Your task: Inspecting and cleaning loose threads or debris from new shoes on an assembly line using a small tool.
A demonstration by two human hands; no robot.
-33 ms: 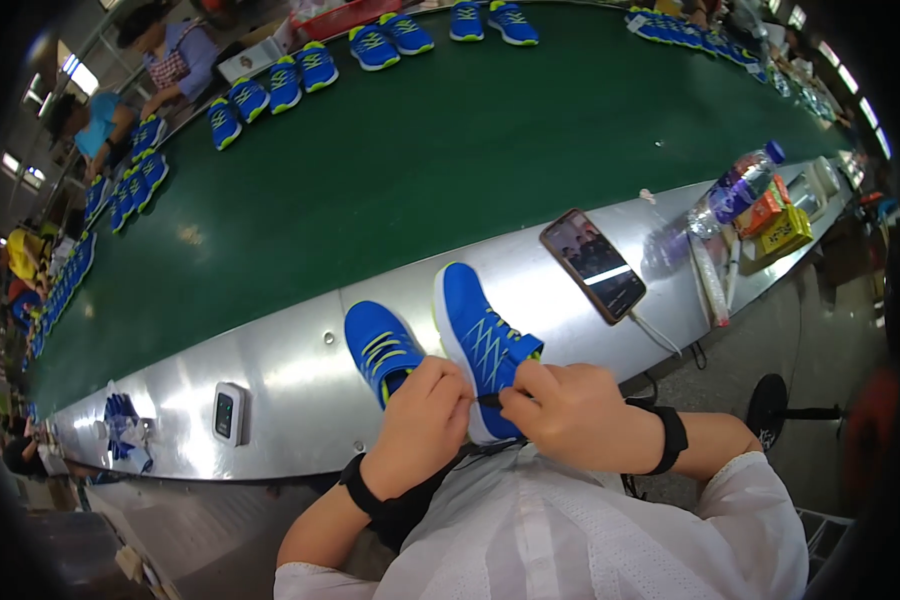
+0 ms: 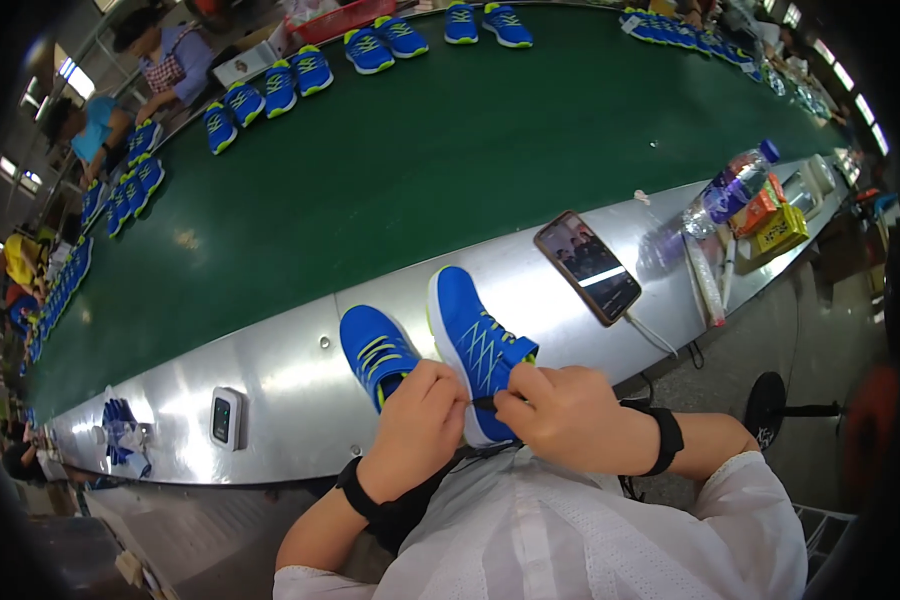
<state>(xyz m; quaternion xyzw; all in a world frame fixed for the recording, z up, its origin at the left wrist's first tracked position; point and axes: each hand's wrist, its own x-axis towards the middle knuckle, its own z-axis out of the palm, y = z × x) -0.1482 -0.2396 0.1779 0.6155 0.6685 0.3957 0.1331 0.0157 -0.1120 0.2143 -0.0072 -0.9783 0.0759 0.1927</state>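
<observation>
Two blue sneakers with lime-green trim lie side by side on the metal table edge in front of me. The left sneaker [image 2: 370,340] is partly covered at its heel by my left hand [image 2: 417,425]. My right hand [image 2: 568,415] is closed beside the heel end of the right sneaker [image 2: 470,325], which has pale criss-cross lines on its side. Between the fingertips of both hands, over that shoe, stretches a thin dark strip [image 2: 484,404], pinched at each end. Its exact kind is too small to make out. The fingers hide part of both shoes' heels.
Beyond the metal edge [image 2: 280,350] runs a green belt [image 2: 370,170] with blue sneakers along its far side. A phone [image 2: 590,268] on a cable, a bottle [image 2: 730,190] and a yellow box [image 2: 782,232] lie to the right. A small white device [image 2: 227,418] sits left. People work across the belt.
</observation>
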